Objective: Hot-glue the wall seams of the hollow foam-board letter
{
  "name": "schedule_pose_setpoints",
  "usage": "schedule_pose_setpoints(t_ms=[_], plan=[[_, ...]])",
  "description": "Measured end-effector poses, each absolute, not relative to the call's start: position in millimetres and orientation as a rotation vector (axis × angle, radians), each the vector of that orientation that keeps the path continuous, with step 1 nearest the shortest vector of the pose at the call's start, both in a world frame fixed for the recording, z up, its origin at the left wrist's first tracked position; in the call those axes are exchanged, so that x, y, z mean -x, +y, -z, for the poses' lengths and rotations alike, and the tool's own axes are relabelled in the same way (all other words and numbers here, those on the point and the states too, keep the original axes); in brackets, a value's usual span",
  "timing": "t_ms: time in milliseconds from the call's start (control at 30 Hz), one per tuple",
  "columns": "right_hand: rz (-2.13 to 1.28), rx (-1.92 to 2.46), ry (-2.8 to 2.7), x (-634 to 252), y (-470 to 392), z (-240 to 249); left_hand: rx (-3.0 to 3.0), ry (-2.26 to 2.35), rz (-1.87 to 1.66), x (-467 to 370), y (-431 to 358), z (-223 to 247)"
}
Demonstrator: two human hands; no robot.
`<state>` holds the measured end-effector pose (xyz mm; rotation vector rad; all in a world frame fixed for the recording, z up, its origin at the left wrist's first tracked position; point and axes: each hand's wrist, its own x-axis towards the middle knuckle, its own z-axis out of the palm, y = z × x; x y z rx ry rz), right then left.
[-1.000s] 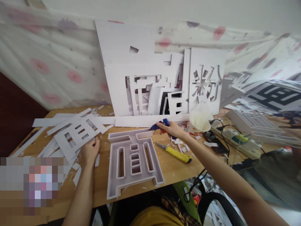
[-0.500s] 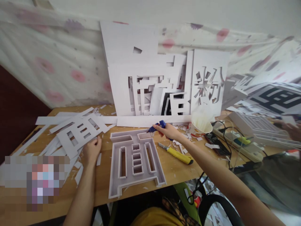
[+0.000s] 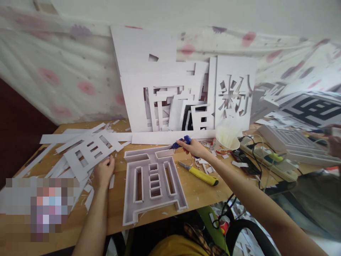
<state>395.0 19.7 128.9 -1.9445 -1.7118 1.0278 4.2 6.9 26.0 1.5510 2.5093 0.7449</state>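
Note:
A white foam-board character with raised walls (image 3: 146,209) lies flat on the wooden table in front of me. My right hand (image 3: 192,146) is wrapped round a blue glue gun (image 3: 183,140), whose tip is at the character's upper right wall. To the left of the character, my left hand (image 3: 104,170) rests closed on the table beside a cut-out white sheet (image 3: 92,149); whether its curled fingers hold anything is hidden. A yellow utility knife (image 3: 204,176) lies to the right of the character.
Cut white boards (image 3: 144,71) lean against the covered wall. At the right are a paper bowl of pale sticks (image 3: 226,142), a dark phone (image 3: 246,163), a power strip with cables (image 3: 277,167) and another foam character (image 3: 287,142). A person's hand (image 3: 336,140) shows at the far right.
My right hand and the glue gun have shifted slightly right along the character's upper wall. My left hand has barely moved. The other person's hand at the far right has moved.

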Motion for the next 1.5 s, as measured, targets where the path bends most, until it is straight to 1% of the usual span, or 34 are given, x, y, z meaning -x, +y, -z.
schedule_pose_setpoints(t_ms=[333,900,1167,1333,1500], plan=[[-0.988,1.963,-1.716,-401,17,-134,-1.551,2.498,-0.757,-4,6,-28],[-0.902,1.978,-1.73,-415,17,-129,-1.529,2.498,-0.76,-7,5,-33],[-0.919,1.941,-1.765,-420,16,-128,-1.512,2.51,-0.736,-7,5,-33],[-0.872,1.982,-1.761,-416,12,-137,-1.596,2.453,-0.823,-5,8,-28],[-0.923,1.913,-1.801,-404,10,-147,-1.6,2.434,-0.91,-4,7,-23]])
